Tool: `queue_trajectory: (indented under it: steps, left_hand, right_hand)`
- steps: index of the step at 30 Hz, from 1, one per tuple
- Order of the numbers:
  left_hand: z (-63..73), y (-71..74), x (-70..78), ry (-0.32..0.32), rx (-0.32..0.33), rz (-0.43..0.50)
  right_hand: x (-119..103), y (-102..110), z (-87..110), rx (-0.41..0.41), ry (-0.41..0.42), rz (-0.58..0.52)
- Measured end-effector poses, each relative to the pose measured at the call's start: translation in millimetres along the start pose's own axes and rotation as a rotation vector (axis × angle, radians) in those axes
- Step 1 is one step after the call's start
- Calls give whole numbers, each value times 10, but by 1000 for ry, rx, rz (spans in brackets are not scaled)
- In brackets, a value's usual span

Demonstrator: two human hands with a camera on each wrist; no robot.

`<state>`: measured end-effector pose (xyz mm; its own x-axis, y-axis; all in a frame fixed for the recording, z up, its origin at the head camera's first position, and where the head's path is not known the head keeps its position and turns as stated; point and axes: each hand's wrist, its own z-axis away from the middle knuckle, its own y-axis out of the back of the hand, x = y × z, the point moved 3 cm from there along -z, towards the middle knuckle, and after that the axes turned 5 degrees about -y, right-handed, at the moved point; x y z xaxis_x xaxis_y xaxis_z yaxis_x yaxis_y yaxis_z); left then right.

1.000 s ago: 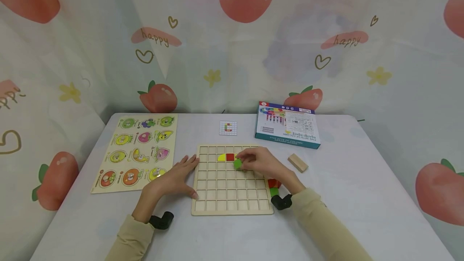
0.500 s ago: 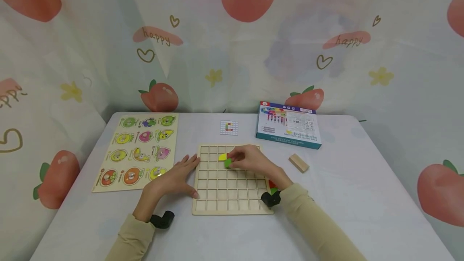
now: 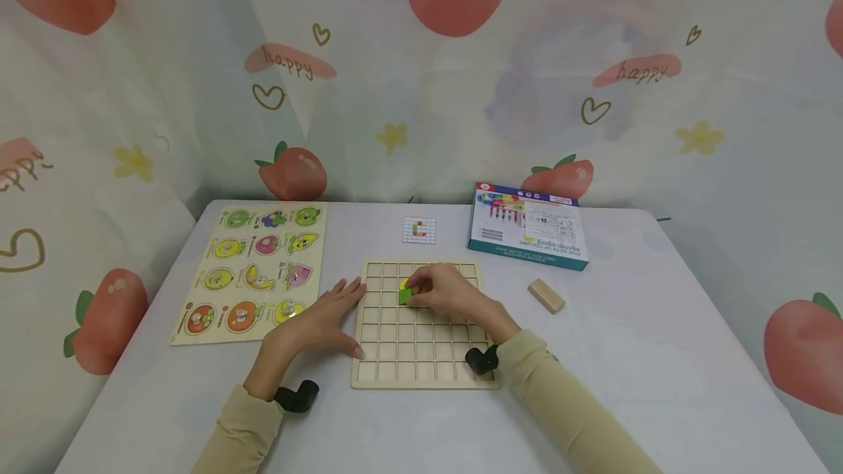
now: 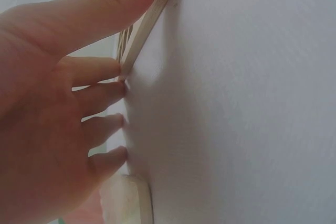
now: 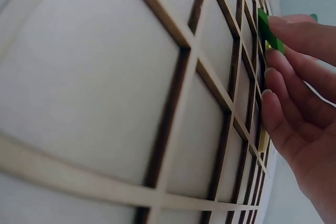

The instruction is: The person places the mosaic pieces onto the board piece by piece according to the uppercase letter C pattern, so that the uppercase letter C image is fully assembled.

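My right hand (image 3: 448, 292) pinches a green square tile (image 3: 405, 297) between thumb and fingertips, over the upper left part of a wooden grid board (image 3: 387, 371). In the right wrist view the green tile (image 5: 270, 32) looks tilted against the grid's ridges. Just above it, part of a yellow tile (image 3: 404, 284) shows in its cell; the hand covers the cells to the right. My left hand (image 3: 319, 324) lies along the board's left side with fingers spread, thumb and fingertips touching its edge. In the left wrist view, the fingers (image 4: 100, 98) are nearly straight.
A small pattern card (image 3: 418, 230) lies behind the board. A fruit puzzle board (image 3: 204, 287) is at the left. To the right are a wooden block (image 3: 546, 296) and, farther back, a flat printed box (image 3: 527, 229). A patterned cloth hangs behind the table.
My right hand has moved left with the green tile, to just below the yellow one. It now hides the red tile, and my right forearm covers the loose tiles by the board's right edge.
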<state>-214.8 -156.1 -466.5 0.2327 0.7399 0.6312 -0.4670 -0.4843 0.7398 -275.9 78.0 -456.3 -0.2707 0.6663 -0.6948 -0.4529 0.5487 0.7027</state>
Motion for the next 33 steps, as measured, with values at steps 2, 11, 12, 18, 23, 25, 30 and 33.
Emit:
queue_trajectory:
  steps: [2, 11, 12, 18, 23, 25, 30, 33]
  left_hand:
    - [-2, 3, 1, 0, 2, 0]
    - [4, 14, 7, -8, 6, -7]
    - [4, 15, 8, -10, 7, -8]
    - [12, 18, 18, -18, 8, -8]
    - [3, 15, 21, -17, 12, -10]
    - [-1, 9, 18, -19, 12, -14]
    - [3, -4, 23, -15, 7, -26]
    - [8, -1, 29, -13, 6, -28]
  right_hand:
    - [-24, -2, 8, -4, -5, 15]
    - [-64, -23, 16, -4, 46, 97]
    - [-63, -21, 18, -3, 48, 96]
    - [-11, 15, 71, 10, 57, 76]
    - [80, 70, 162, 35, 46, 61]
    - [116, 95, 210, 44, 27, 55]
    - [207, 174, 343, 71, -9, 58]
    - [260, 225, 420, 84, -31, 63]
